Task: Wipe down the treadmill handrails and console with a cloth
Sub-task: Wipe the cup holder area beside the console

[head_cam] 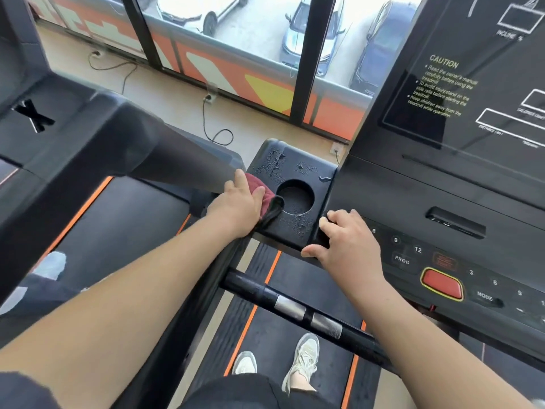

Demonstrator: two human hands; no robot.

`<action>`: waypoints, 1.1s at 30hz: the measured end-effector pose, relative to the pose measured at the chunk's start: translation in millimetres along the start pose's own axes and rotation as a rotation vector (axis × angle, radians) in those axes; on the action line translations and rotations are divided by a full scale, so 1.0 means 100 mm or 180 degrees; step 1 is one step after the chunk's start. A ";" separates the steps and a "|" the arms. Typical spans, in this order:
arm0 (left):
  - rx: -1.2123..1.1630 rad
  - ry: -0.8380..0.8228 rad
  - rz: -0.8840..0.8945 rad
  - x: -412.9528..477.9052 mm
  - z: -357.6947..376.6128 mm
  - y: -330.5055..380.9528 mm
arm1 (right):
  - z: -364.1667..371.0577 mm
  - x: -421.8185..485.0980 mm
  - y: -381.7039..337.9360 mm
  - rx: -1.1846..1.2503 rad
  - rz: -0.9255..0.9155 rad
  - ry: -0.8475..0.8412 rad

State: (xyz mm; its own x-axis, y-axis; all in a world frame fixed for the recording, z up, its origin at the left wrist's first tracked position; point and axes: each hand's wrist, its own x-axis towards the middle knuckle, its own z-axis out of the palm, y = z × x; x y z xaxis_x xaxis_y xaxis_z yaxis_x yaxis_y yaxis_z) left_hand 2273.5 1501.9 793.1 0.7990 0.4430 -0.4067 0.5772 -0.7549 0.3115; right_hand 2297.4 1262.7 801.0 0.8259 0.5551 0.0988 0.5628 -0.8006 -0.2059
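Console display panel [460,119] read "CAUTION" over small warning lines; "INCLINE %" stood higher up. Console keypad [442,255] carried "PROG", "MODE", numerals 6, 9, 12 left of red button [441,283], 3, 6 right.

2 bare forearms reach forward. The left hand [236,206] presses palm-down, fingers curled on the cloth [266,197]; the right hand [351,249] rests palm-down, fingers spread.
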 end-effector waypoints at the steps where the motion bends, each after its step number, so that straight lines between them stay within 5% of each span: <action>1: 0.0109 0.0062 0.0044 -0.12 0.04 -0.01 | -0.01 0.01 0.00 0.0007 0.0027 -0.0038; 5: 0.0687 0.0327 0.0203 -0.50 0.21 -0.12 | -0.02 0.04 0.01 0.0057 0.0100 -0.0076; 14: 0.0199 -0.0032 0.0026 -0.05 0.03 0.11 | -0.05 -0.02 -0.03 0.0172 0.0178 -0.0129; 19: 0.1119 0.0296 0.0366 -0.85 0.51 0.08 | -0.06 -0.02 -0.02 0.0229 0.0192 -0.0067; 27: 0.0923 0.0403 0.1053 -0.25 0.01 0.26 | -0.15 0.01 0.04 0.0051 -0.0042 -0.0320; 33: 0.0936 0.0483 0.0531 -0.46 0.35 0.14 | -0.22 0.10 0.19 -0.0113 -0.0474 -0.0443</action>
State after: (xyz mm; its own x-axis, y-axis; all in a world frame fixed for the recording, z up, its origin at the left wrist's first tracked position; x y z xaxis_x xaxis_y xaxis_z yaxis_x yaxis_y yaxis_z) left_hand 2238.5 1454.3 786.6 0.9067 0.3521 -0.2323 0.3811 -0.9198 0.0937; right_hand 2317.2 1248.2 819.9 0.7219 0.6919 -0.0104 0.6813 -0.7133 -0.1644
